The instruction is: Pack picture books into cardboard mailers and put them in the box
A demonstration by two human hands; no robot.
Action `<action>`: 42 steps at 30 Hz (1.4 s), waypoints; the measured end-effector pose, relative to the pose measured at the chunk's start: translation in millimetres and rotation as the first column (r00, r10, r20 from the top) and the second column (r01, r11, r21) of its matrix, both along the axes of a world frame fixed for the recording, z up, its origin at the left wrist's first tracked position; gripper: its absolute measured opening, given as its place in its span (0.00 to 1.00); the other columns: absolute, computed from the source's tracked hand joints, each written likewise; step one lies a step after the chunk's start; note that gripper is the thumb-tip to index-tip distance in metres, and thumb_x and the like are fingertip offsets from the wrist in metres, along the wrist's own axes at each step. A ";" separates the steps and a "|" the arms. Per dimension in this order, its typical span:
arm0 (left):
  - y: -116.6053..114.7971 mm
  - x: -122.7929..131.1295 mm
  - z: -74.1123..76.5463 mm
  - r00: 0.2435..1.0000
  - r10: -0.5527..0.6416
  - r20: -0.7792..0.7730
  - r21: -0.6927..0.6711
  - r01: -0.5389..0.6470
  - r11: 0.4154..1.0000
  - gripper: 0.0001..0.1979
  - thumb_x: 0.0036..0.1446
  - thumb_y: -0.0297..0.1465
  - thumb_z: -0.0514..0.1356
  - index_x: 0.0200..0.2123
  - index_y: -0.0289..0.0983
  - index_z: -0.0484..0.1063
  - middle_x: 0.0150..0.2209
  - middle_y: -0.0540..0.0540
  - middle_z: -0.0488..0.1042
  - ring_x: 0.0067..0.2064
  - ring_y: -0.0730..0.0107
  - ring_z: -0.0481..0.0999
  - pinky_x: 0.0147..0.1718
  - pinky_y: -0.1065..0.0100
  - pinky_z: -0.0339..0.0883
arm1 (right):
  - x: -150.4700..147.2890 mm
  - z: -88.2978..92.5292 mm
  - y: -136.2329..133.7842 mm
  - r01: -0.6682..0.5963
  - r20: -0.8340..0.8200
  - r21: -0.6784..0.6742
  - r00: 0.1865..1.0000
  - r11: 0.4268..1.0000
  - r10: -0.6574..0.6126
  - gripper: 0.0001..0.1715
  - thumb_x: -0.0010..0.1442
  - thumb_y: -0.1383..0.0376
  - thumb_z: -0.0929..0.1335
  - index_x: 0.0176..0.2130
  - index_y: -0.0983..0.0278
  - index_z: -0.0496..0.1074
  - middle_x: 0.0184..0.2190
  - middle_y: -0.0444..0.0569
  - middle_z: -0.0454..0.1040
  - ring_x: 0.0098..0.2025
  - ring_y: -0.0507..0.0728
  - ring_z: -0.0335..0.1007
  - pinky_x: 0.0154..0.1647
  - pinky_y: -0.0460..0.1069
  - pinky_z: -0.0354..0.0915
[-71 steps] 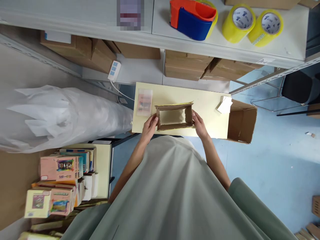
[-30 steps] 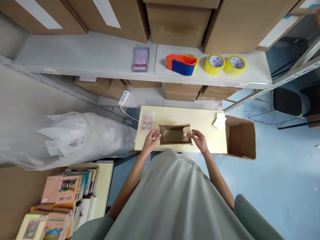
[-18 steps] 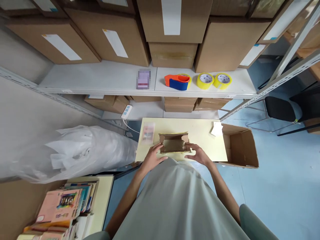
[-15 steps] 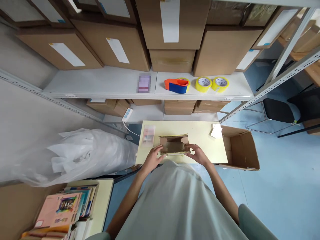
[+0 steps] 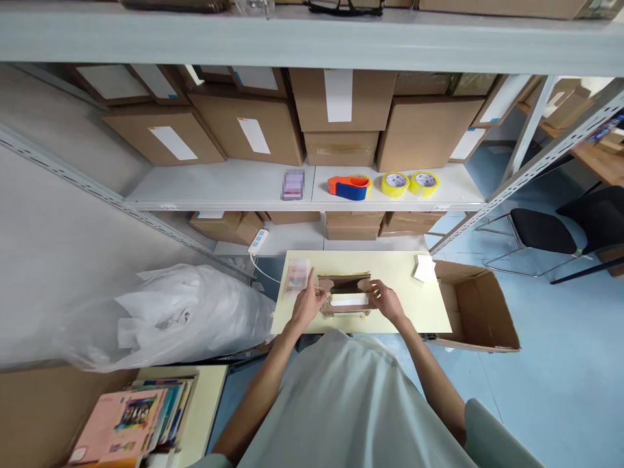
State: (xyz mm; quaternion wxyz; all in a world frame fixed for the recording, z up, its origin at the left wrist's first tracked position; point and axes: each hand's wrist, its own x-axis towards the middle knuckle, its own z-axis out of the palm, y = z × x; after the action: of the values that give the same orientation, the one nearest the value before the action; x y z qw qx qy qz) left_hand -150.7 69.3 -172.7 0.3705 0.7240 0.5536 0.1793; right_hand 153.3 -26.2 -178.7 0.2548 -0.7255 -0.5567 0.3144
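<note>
A small open cardboard box lies on the pale yellow tabletop in front of me. A white label shows on its near part, and its inside looks dark. My left hand is at the box's left end, thumb and some fingers closed at its edge while the index finger points away from me. At the right end, my right hand pinches the edge by a small end flap.
Behind the table, a shelf holds an orange-blue tape dispenser, two yellow tape rolls and large cartons. A power strip lies below. White papers and an open carton are right; a plastic bag bulges left.
The box's near part now shows the white label, which was not visible before. My left index finger has stretched outward. The view has tilted up, so the shelves sit lower in the picture.
</note>
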 end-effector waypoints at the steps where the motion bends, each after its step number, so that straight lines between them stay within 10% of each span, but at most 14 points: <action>1: 0.5 1.8 0.0 1.000 -0.011 -0.005 0.023 0.011 1.000 0.36 0.68 0.33 0.70 0.76 0.43 0.64 0.50 0.43 0.88 0.50 0.55 0.90 0.50 0.59 0.83 | -0.3 -0.3 0.3 0.018 -0.012 0.014 1.000 1.000 -0.018 0.32 0.68 0.64 0.72 0.69 0.55 0.73 0.49 0.49 0.89 0.40 0.60 0.86 0.48 0.55 0.80; 5: -1.6 2.4 -7.0 0.999 -0.037 -0.035 0.166 0.043 0.985 0.27 0.67 0.29 0.69 0.67 0.43 0.74 0.56 0.41 0.84 0.56 0.52 0.87 0.57 0.55 0.82 | -0.9 -2.8 0.0 0.043 0.003 0.072 0.999 0.996 -0.043 0.47 0.67 0.63 0.72 0.80 0.54 0.60 0.56 0.52 0.83 0.40 0.58 0.85 0.48 0.55 0.80; 9: -11.5 -0.6 -21.3 0.998 -0.033 -0.045 0.238 0.042 0.970 0.13 0.69 0.29 0.66 0.56 0.40 0.81 0.59 0.37 0.81 0.62 0.50 0.85 0.65 0.50 0.80 | -3.2 -10.3 -2.8 0.015 0.087 0.072 0.996 0.997 -0.021 0.33 0.70 0.64 0.70 0.72 0.55 0.74 0.61 0.56 0.77 0.48 0.60 0.85 0.54 0.57 0.81; 13: -23.9 1.8 -30.9 1.000 -0.008 0.023 0.204 0.003 0.979 0.15 0.71 0.27 0.63 0.58 0.40 0.82 0.66 0.36 0.81 0.69 0.51 0.82 0.71 0.48 0.76 | -8.3 -19.2 -8.5 0.016 0.096 0.109 0.995 0.994 -0.027 0.22 0.72 0.62 0.70 0.61 0.59 0.83 0.66 0.60 0.77 0.62 0.67 0.82 0.65 0.61 0.79; 25: -19.4 10.4 -11.9 0.994 0.062 0.089 0.129 -0.074 0.989 0.17 0.74 0.28 0.61 0.59 0.44 0.84 0.68 0.43 0.82 0.69 0.51 0.82 0.72 0.49 0.76 | -11.3 -4.6 -2.1 0.144 -0.191 0.140 0.975 0.980 -0.116 0.26 0.73 0.50 0.69 0.60 0.60 0.83 0.62 0.60 0.83 0.54 0.66 0.88 0.57 0.61 0.86; 42: -18.6 -2.7 -33.3 0.991 0.050 0.124 0.074 -0.060 0.995 0.17 0.75 0.32 0.60 0.61 0.42 0.83 0.68 0.38 0.79 0.71 0.52 0.79 0.72 0.50 0.76 | -7.3 -18.6 -0.5 0.130 -0.199 0.022 0.972 0.991 -0.123 0.27 0.71 0.47 0.70 0.58 0.61 0.82 0.62 0.61 0.83 0.53 0.66 0.86 0.51 0.61 0.86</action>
State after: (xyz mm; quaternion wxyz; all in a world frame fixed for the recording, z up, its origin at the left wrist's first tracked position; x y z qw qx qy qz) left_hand -153.4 50.6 -206.1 0.3702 0.7099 0.5425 0.2545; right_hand 146.1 -26.7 -197.3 0.3409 -0.7201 -0.4870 0.3580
